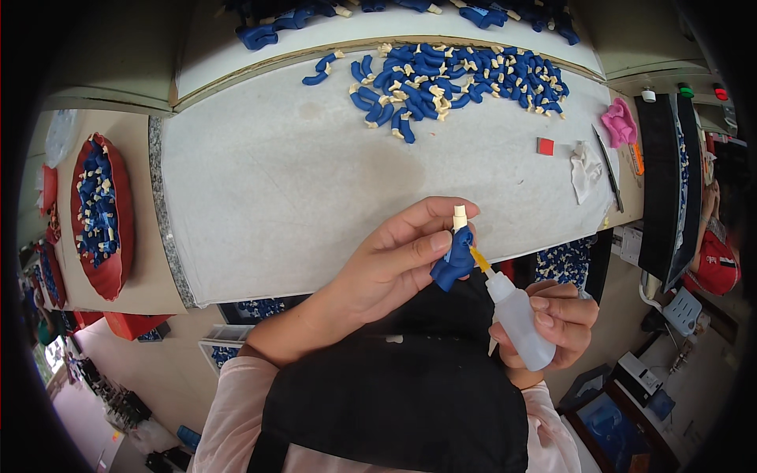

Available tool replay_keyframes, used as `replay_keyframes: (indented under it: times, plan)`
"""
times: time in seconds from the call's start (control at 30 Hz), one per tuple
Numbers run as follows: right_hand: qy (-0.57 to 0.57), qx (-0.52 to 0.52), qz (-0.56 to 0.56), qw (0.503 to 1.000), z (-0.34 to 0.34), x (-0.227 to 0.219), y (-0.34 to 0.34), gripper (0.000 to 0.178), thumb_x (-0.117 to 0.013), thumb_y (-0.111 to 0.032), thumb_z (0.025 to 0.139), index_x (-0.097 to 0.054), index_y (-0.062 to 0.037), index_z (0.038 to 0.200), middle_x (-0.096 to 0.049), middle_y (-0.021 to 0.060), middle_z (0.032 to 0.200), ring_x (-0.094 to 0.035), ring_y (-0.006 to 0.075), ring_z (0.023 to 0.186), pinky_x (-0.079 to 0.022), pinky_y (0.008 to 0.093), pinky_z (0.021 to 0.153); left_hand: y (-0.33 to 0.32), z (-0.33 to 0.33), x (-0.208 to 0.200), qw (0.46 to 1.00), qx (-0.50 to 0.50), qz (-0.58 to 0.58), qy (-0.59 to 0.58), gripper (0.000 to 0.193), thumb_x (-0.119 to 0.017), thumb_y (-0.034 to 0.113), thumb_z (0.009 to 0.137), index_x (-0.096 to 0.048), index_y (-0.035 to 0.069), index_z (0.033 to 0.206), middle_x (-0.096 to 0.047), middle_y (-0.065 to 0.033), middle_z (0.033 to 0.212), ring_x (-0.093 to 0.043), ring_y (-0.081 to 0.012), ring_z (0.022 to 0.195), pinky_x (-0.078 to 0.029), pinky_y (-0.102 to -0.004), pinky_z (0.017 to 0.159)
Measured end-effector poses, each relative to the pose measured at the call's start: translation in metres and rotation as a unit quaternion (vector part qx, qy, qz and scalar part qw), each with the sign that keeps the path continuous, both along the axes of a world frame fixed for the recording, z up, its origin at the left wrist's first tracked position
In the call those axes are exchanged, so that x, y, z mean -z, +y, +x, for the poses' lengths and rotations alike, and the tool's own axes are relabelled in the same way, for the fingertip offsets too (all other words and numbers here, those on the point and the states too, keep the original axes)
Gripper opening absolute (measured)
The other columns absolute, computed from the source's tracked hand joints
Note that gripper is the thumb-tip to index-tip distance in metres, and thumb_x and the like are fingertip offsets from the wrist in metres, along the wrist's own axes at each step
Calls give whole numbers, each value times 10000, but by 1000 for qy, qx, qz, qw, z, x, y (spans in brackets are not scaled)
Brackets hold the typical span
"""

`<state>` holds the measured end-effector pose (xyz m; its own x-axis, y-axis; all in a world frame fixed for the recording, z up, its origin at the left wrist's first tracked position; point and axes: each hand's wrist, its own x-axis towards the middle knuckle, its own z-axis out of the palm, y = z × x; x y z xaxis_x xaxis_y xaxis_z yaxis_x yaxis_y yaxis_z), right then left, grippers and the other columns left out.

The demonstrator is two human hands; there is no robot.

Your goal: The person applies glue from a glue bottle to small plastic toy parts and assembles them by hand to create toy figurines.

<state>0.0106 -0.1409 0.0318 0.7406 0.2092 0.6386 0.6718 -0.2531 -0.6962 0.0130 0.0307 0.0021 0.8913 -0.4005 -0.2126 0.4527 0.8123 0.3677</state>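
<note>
Here, your left grip (398,254) pinches the blue-and-cream piece (453,268) beside the worktop (260,205); your right grip (564,322) clasps the translucent squeeze bottle (518,322), its yellow tip (479,261) at the blue surface. The piece looks light, stiff and matte, best held by its body; the bottle seems soft-walled. Beyond lie curved blue parts (407,129) with cream ends.

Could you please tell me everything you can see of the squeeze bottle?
The squeeze bottle is translucent whitish, apparently plastic, with a rounded body and narrow yellow tip. The right hand grips it aslant above the black apron, tip toward the blue piece in the left hand; whether they touch is unclear, as is its fill level.
</note>
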Motion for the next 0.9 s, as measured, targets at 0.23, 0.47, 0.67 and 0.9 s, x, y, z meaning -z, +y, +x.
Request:
replay_keyframes:
  times: [0.23,0.47,0.67,0.9]
  plan:
    - [-5,-40,2,999,3,1,-2,448,-780,-105,581,-481,-52,910,-439,75,833,-455,124,611,-402,199,484,-1,0,0,1000,-4,5,4,295,-434,145,874,-414,62,1157,-486,-102,949,-490,-157,863,-407,-252,720]
    - [-12,-27,8,1000,3,2,-2,446,-781,-103,579,-482,-51,906,-439,73,834,-453,126,598,-401,202,473,-1,1,0,1000,0,7,-1,301,-437,138,872,-410,52,1159,-488,-102,952,-501,-156,868,-415,-250,726]
    - [5,-4,-2,1000,0,1,-1,440,-772,-118,596,-471,-66,911,-434,69,827,-446,123,585,-407,203,481,0,0,-1,1000,-2,15,9,303,-442,127,867,-411,42,1156,-489,-100,967,-509,-139,872,-429,-247,755]
    - [-17,3,-19,1000,2,2,0,437,-769,-111,600,-465,-68,911,-430,67,843,-455,129,581,-415,206,481,1,2,-2,1000,4,2,8,302,-460,100,869,-419,39,1162,-490,-14,1001,-486,-53,879,-415,-199,768]
